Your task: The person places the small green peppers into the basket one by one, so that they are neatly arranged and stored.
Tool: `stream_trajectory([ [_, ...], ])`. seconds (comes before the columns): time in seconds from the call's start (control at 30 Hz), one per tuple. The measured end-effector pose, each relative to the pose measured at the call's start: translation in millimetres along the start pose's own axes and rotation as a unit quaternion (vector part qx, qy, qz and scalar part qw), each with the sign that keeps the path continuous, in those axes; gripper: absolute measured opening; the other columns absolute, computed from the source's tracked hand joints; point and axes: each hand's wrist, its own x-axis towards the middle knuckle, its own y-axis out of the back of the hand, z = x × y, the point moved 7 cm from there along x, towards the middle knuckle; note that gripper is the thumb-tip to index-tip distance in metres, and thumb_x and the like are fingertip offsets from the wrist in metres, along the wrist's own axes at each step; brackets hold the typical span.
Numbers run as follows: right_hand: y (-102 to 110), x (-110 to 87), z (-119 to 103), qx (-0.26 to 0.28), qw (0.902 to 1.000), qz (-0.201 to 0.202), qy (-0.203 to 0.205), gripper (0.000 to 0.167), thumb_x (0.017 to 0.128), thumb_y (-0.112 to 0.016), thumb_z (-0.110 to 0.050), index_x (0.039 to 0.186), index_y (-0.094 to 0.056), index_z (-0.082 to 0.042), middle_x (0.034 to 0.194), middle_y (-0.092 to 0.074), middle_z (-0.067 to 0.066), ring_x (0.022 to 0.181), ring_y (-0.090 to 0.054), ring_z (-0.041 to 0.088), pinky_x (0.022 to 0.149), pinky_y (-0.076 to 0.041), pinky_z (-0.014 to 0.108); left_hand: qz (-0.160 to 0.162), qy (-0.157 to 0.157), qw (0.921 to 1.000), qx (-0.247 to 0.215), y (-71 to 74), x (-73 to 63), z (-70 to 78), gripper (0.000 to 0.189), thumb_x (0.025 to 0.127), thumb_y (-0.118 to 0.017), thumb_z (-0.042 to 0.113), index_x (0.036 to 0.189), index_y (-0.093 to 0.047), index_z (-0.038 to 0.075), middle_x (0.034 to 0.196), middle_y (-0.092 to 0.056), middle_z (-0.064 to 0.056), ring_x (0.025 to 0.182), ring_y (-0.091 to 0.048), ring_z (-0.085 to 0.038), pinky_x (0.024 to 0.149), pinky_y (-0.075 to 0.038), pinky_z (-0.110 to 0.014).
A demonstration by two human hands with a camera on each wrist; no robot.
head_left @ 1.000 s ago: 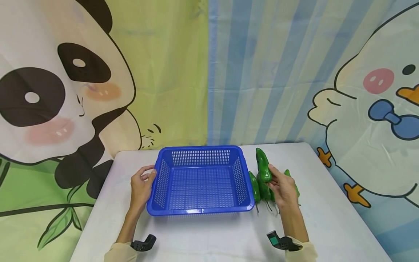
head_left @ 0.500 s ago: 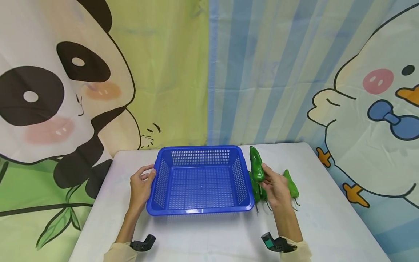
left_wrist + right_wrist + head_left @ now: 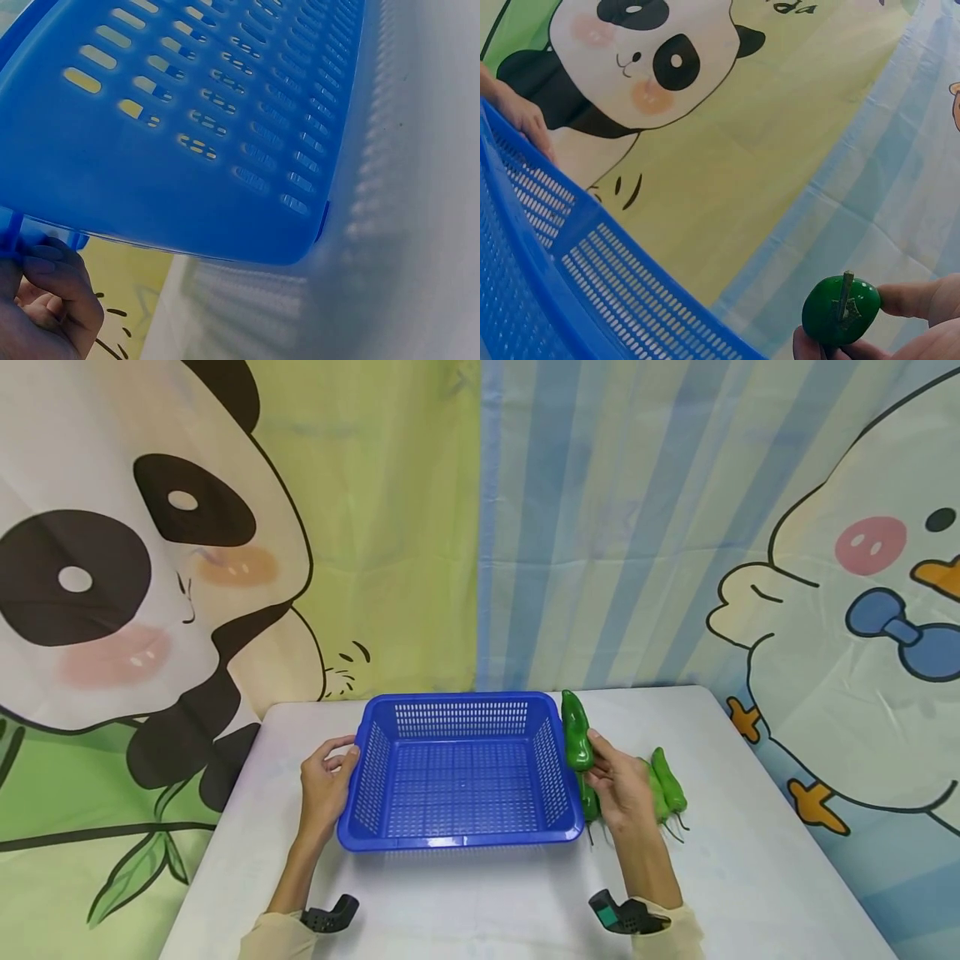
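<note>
Pepper (image 3: 577,732), glossy green, tapering to a tip, pinched by right hand (image 3: 626,785), left hand (image 3: 324,787) gripping blue basket (image 3: 461,842)

Lettering (image 3: 795,8) on yellow backdrop (image 3: 780,112), one o'clock in right wrist view: "da" legible, preceding mark cropped.
</note>
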Motion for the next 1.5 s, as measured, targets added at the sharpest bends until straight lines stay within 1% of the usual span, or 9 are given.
stream_trajectory([
  [0.13, -4, -1.5, 4, 0.003, 1.0000, -0.004, -0.004, 0.016, 0.105, -0.074, -0.016, 0.090, -0.080, -0.012, 0.088, -0.083, 0.002, 0.085, -0.079, 0.013, 0.082, -0.065, 0.026, 0.000, 0.003, 1.0000, -0.001, 0.2, -0.6, -2.0, 0.037, 0.112, -0.064, 0.025, 0.141, -0.067, 0.003, 0.107, -0.078, -0.032, 0.062, -0.074, -0.008, 0.057, -0.060, -0.022],
  [0.27, -8, -3.1, 7, 0.004, 0.9999, -0.009, -0.003, 0.016, 0.106, -0.074, -0.017, 0.091, -0.080, -0.012, 0.088, -0.083, 0.002, 0.085, -0.079, 0.013, 0.083, -0.066, 0.026, -0.002, 0.007, 1.0000, -0.004, -0.2, -0.8, -3.1, 0.038, 0.112, -0.064, 0.026, 0.142, -0.067, 0.003, 0.109, -0.078, -0.033, 0.064, -0.075, -0.008, 0.058, -0.061, -0.023],
  [0.6, -20, -5.1, 12, 0.006, 0.9997, -0.024, -0.001, 0.014, 0.106, -0.073, -0.016, 0.095, -0.079, -0.010, 0.088, -0.083, 0.002, 0.083, -0.078, 0.013, 0.079, -0.064, 0.025, 0.000, 0.008, 1.0000, 0.004, -0.6, -1.0, -2.8, 0.038, 0.112, -0.064, 0.027, 0.142, -0.067, 0.004, 0.110, -0.078, -0.032, 0.064, -0.074, -0.007, 0.060, -0.061, -0.022],
  [0.83, -28, -6.0, 17, 0.001, 0.9994, -0.035, -0.005, 0.015, 0.106, -0.073, -0.017, 0.094, -0.080, -0.010, 0.088, -0.083, 0.002, 0.083, -0.078, 0.013, 0.080, -0.065, 0.026, -0.002, 0.000, 1.0000, -0.001, -0.8, -0.9, -0.5, 0.037, 0.112, -0.064, 0.026, 0.141, -0.068, 0.003, 0.109, -0.078, -0.033, 0.063, -0.075, -0.007, 0.059, -0.061, -0.022],
  [1.03, -37, -6.5, 21, 0.003, 0.9990, -0.043, -0.005, 0.016, 0.106, -0.072, -0.017, 0.094, -0.081, -0.010, 0.087, -0.083, 0.002, 0.082, -0.077, 0.013, 0.079, -0.065, 0.026, 0.003, -0.002, 1.0000, 0.001, -0.3, -1.1, -0.1, 0.036, 0.112, -0.064, 0.025, 0.139, -0.068, 0.002, 0.106, -0.078, -0.033, 0.062, -0.074, -0.007, 0.058, -0.060, -0.022],
  [1.17, -42, -6.8, 24, 0.005, 0.9989, -0.045, -0.007, 0.015, 0.106, -0.072, -0.016, 0.097, -0.080, -0.008, 0.088, -0.083, 0.003, 0.082, -0.078, 0.013, 0.078, -0.065, 0.026, 0.003, -0.001, 1.0000, 0.002, -0.3, -0.8, -0.2, 0.036, 0.112, -0.064, 0.026, 0.140, -0.068, 0.003, 0.107, -0.078, -0.033, 0.062, -0.074, -0.007, 0.058, -0.061, -0.022],
  [1.4, -49, -9.9, 30, -0.009, 0.9983, -0.057, -0.004, 0.016, 0.106, -0.073, -0.017, 0.107, -0.078, -0.002, 0.089, -0.083, 0.003, 0.083, -0.079, 0.012, 0.077, -0.065, 0.025, 0.000, 0.001, 1.0000, 0.002, -0.3, 0.0, -0.2, 0.038, 0.112, -0.064, 0.027, 0.141, -0.067, 0.004, 0.109, -0.078, -0.033, 0.062, -0.074, -0.008, 0.058, -0.060, -0.022],
  [1.5, -52, -10.2, 34, -0.004, 0.9986, -0.053, -0.006, 0.014, 0.106, -0.073, -0.016, 0.105, -0.079, -0.002, 0.088, -0.083, 0.004, 0.081, -0.078, 0.013, 0.076, -0.065, 0.026, -0.001, 0.002, 1.0000, -0.002, -0.1, 0.3, -1.3, 0.038, 0.112, -0.064, 0.026, 0.142, -0.067, 0.003, 0.109, -0.078, -0.033, 0.062, -0.074, -0.008, 0.058, -0.060, -0.022],
])
